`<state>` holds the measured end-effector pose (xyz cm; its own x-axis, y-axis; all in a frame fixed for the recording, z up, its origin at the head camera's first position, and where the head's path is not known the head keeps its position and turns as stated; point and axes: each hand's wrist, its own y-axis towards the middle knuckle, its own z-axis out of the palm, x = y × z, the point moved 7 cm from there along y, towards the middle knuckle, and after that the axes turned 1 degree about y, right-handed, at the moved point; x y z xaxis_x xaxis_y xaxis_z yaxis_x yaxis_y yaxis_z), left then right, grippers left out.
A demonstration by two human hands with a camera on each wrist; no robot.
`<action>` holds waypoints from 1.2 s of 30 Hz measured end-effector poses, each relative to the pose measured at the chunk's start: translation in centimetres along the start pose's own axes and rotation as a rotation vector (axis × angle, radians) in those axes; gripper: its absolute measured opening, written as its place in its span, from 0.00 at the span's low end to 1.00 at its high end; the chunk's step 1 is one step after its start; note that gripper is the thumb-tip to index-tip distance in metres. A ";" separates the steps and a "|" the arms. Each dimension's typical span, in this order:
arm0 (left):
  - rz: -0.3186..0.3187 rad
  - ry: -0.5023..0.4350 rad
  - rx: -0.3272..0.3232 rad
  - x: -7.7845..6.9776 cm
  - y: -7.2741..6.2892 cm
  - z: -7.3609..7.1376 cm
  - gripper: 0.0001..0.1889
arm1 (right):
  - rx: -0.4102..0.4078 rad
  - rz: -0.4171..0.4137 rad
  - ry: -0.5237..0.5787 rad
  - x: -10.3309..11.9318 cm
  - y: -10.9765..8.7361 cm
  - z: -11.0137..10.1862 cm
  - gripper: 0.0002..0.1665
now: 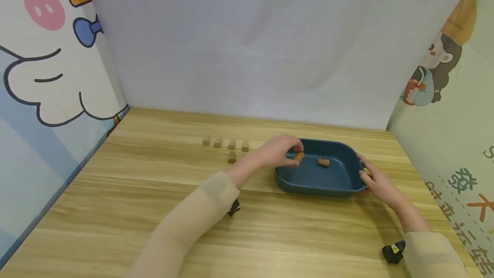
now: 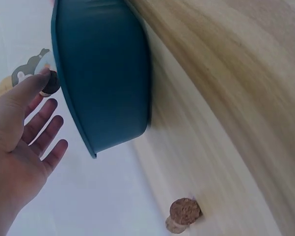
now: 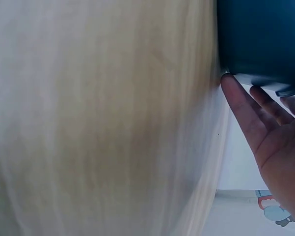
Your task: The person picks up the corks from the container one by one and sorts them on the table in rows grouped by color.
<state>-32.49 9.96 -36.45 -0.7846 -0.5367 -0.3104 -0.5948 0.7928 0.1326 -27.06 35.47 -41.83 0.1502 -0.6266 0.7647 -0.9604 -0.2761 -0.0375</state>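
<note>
My left hand pinches a cork between thumb and fingertips above the left part of a dark blue baking dish. In the left wrist view the held cork shows at the dish's rim, with the other fingers spread loosely. Inside the dish another cork lies on its side. At the dish's right end my right hand grips the rim, thumb on top. The right wrist view has its fingers reaching against the underside of that end.
Left of the dish, a back row of several corks stands on the wooden table. A nearer cork stands in front of them, and one beside it is mostly hidden by my left forearm. A pale cloth wall rises behind the table.
</note>
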 end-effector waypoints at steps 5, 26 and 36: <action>-0.007 0.009 -0.020 -0.1 -1.0 -1.2 0.21 | 0.006 -0.003 -0.011 0.1 -0.1 0.0 0.35; -0.038 -0.072 -0.133 -0.1 -5.2 -5.2 0.19 | 0.028 0.000 -0.007 0.5 -0.1 0.0 0.36; -0.022 -0.112 -0.263 0.5 -7.8 -6.5 0.18 | 0.018 0.002 -0.020 0.4 -0.2 -0.1 0.36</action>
<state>-29.40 1.61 -31.52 -0.7554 -0.5065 -0.4157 -0.6481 0.6712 0.3597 -26.79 35.36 -41.44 0.1533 -0.6413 0.7519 -0.9563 -0.2880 -0.0507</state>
